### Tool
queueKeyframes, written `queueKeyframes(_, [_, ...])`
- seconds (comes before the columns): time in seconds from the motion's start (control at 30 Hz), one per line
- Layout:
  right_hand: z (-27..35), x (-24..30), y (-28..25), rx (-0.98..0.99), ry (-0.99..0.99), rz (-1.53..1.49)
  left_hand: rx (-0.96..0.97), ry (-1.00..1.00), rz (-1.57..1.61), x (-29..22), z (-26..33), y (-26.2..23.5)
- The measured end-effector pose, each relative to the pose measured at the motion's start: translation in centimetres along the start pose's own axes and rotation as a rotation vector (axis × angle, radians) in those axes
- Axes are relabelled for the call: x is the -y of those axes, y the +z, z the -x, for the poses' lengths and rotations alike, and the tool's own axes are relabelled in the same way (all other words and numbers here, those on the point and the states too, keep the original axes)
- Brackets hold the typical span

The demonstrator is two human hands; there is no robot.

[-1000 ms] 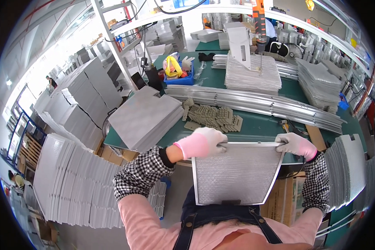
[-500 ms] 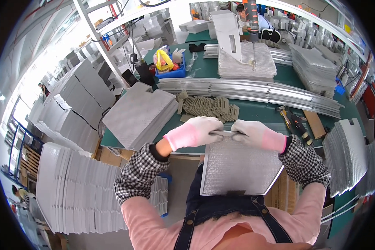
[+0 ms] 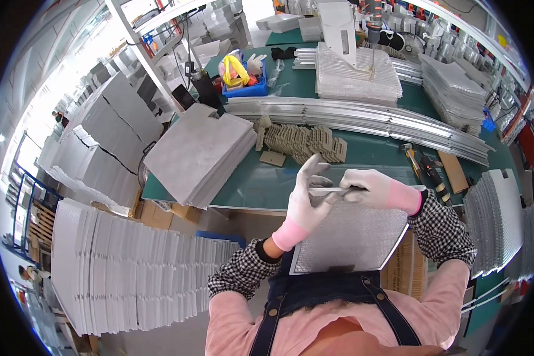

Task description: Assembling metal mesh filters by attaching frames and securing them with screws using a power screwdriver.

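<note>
A silver mesh filter panel (image 3: 353,237) with a thin white frame tilts up from my lap, its far edge near the bench's front. Over that far edge, my left hand (image 3: 305,204) in a white and pink glove is open, fingers spread upward and thumb close to the frame. My right hand (image 3: 377,190), gloved the same way, is closed on the frame's far edge with its fingertips bent in. Whether a small part sits under those fingertips is hidden. Beyond my hands lie many small beige plastic pieces (image 3: 302,142) in rows, with a single beige piece (image 3: 272,158) apart.
Stacked panels (image 3: 199,154) lie on the green bench (image 3: 249,184) at left; more panel stacks (image 3: 118,267) stand lower left. Long metal strips (image 3: 350,118) cross the bench. A hammer (image 3: 412,160), a black tool (image 3: 434,178) and standing panels (image 3: 492,219) are at right. A powered driver (image 3: 374,21) hangs beyond.
My left hand has opened from its grip on the far edge, turning upright with fingers spread. The right hand stays at the edge, slightly farther right. The view has shifted a little.
</note>
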State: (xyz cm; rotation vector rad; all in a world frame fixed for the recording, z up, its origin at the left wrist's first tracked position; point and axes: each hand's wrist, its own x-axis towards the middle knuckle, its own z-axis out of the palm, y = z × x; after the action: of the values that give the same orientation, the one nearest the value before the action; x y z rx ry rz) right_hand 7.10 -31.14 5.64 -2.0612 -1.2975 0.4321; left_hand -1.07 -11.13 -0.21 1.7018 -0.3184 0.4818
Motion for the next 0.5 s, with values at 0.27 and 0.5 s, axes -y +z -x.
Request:
queueKeyframes(0.27, [-0.3,-0.1,-2.6,0.286,0.021,-0.290,-0.039,-0.138,-0.138,-2.6,2.2,-2.2])
queueKeyframes(0.5, [-0.4,-1.2,-2.9,0.522,-0.026,-0.371,0.172,0.005,-0.147,-5.7,3.1,-4.1])
